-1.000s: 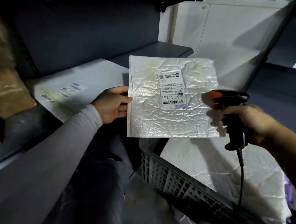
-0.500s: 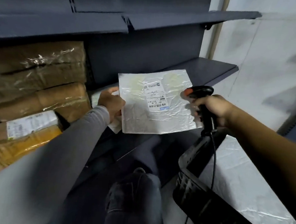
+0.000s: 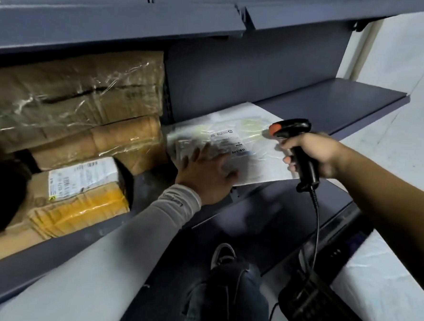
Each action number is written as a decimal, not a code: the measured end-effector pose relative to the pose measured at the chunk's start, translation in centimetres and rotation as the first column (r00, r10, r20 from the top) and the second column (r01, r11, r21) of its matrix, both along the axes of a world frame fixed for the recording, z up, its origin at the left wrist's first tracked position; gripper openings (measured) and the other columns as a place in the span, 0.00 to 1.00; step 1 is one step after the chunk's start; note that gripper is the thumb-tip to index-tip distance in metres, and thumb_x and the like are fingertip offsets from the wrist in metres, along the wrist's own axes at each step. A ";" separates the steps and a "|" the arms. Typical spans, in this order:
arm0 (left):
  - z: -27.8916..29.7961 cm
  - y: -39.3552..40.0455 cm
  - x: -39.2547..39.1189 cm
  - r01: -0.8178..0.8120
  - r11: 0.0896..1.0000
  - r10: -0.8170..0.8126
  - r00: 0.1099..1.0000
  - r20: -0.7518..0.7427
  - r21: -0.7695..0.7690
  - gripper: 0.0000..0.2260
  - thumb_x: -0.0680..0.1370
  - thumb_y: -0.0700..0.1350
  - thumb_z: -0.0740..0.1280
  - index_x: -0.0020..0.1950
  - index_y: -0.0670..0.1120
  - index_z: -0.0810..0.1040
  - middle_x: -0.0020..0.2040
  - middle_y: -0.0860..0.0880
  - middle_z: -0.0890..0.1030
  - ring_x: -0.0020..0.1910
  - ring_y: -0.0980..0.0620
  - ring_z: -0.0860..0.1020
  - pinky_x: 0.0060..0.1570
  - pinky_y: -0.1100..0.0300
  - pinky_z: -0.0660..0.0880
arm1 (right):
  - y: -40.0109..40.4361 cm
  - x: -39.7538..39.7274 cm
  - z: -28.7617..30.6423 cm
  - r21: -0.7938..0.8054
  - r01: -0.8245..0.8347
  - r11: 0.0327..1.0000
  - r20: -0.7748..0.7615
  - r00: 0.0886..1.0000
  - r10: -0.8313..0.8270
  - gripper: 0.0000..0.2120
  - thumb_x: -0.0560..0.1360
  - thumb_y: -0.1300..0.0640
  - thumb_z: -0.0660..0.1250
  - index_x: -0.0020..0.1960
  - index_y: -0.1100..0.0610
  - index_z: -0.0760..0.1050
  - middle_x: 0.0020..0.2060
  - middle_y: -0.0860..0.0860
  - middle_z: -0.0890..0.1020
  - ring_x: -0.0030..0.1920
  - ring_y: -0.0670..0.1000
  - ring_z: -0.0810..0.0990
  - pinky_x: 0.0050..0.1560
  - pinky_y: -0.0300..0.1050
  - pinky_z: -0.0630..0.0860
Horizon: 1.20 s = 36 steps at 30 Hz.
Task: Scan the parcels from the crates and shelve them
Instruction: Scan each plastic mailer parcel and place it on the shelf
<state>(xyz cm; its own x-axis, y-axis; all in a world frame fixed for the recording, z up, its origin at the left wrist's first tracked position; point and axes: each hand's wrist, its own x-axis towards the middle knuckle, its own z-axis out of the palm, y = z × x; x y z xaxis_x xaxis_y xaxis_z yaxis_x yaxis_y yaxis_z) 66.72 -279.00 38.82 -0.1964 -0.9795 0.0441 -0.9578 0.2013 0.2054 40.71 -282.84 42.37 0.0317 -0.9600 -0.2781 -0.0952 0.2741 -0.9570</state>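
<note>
A crinkled white mailer parcel (image 3: 258, 160) with a printed barcode label (image 3: 228, 142) lies flat on the dark blue shelf (image 3: 333, 100). It rests on top of another white mailer (image 3: 248, 110). My left hand (image 3: 205, 172) is flat on the parcel's left part, fingers spread, gripping nothing. My right hand (image 3: 315, 154) is closed around the handle of a black barcode scanner (image 3: 291, 126) with an orange tip, held just above the parcel's right edge. The scanner's cable hangs down toward the crate.
Brown taped cartons (image 3: 73, 92) and a yellow-taped box (image 3: 79, 197) fill the shelf's left side. A dark plastic crate (image 3: 321, 306) at the lower right holds a large white parcel (image 3: 384, 282). My leg and shoe (image 3: 222, 255) are below. An upper shelf (image 3: 165, 21) overhangs.
The parcel went from being held upright in my left hand to lying flat on the shelf. My left hand let go and now rests on it. The scanner stayed in my right hand.
</note>
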 end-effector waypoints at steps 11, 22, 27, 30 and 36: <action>0.7 -0.5 -2.6 -0.060 0.989 0.050 0.996 0.078 0.132 0.24 0.84 0.64 0.47 0.81 0.64 0.55 0.85 0.47 0.51 0.83 0.42 0.49 0.76 0.35 0.48 | -2.1 2.5 0.2 -0.078 0.075 0.994 0.006 0.997 -0.074 0.08 0.75 0.67 0.68 0.46 0.57 0.84 0.36 0.56 0.82 0.39 0.56 0.75 0.37 0.48 0.75; 1.3 -2.6 -4.2 -0.314 0.935 0.294 0.946 0.134 0.166 0.29 0.84 0.64 0.47 0.85 0.60 0.49 0.85 0.41 0.45 0.82 0.30 0.47 0.74 0.26 0.44 | 1.5 0.6 1.2 -0.195 0.170 0.966 0.087 0.984 -0.156 0.10 0.78 0.66 0.68 0.58 0.61 0.79 0.47 0.54 0.81 0.37 0.53 0.83 0.34 0.45 0.77; 1.1 -2.2 -5.0 -0.333 0.931 0.319 0.941 0.112 0.149 0.30 0.84 0.65 0.47 0.85 0.61 0.47 0.85 0.43 0.44 0.82 0.32 0.44 0.75 0.28 0.39 | 4.4 -0.4 0.2 -0.151 0.192 0.970 0.060 0.981 -0.185 0.14 0.78 0.65 0.69 0.63 0.64 0.79 0.43 0.55 0.80 0.36 0.54 0.82 0.33 0.44 0.77; 0.7 -1.0 -5.7 -0.292 0.950 0.282 0.955 0.092 0.114 0.29 0.84 0.64 0.47 0.85 0.60 0.47 0.86 0.45 0.44 0.83 0.34 0.41 0.74 0.28 0.36 | 6.1 -0.9 -0.2 -0.131 0.226 0.965 0.072 0.973 -0.218 0.14 0.78 0.64 0.69 0.63 0.64 0.79 0.44 0.56 0.79 0.36 0.55 0.81 0.32 0.44 0.77; 1.0 2.7 -7.2 -0.183 0.982 0.182 0.983 0.035 0.053 0.29 0.83 0.66 0.46 0.84 0.62 0.50 0.86 0.45 0.44 0.83 0.36 0.43 0.76 0.29 0.39 | 9.9 -1.3 1.4 -0.109 0.274 0.956 0.195 0.948 -0.250 0.17 0.78 0.62 0.70 0.66 0.61 0.77 0.52 0.56 0.84 0.39 0.57 0.85 0.34 0.48 0.78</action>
